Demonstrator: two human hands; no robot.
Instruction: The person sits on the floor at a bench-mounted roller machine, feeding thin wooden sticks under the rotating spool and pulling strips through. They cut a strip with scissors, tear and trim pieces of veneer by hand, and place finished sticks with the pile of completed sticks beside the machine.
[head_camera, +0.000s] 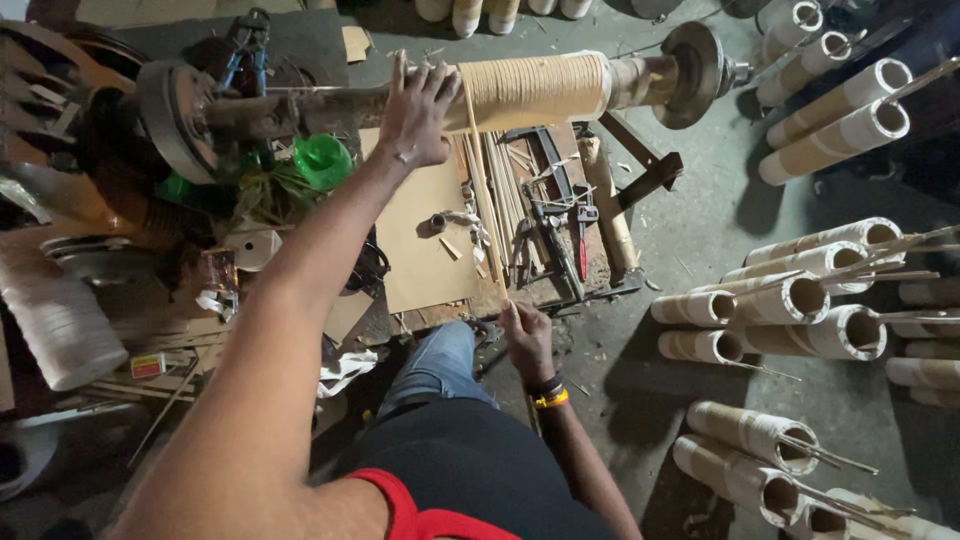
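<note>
A horizontal metal spindle (300, 105) carries a cylinder wrapped in thin tan strips (535, 90). My left hand (418, 112) reaches up with fingers spread and rests on the spindle just left of the wrapped cylinder. My right hand (527, 340) is lower, near my knee, pinching the bottom end of a long thin cane strip (484, 190) that runs up to the cylinder's left end. A black and a yellow band sit on that wrist.
A low wooden board (425, 240) under the spindle holds loose strips, a clamp (548, 200) and red-handled pliers (583, 250). Several wrapped tubes with sticks (800, 300) lie on the floor at right. A green plastic cup (323, 160) and clutter sit at left.
</note>
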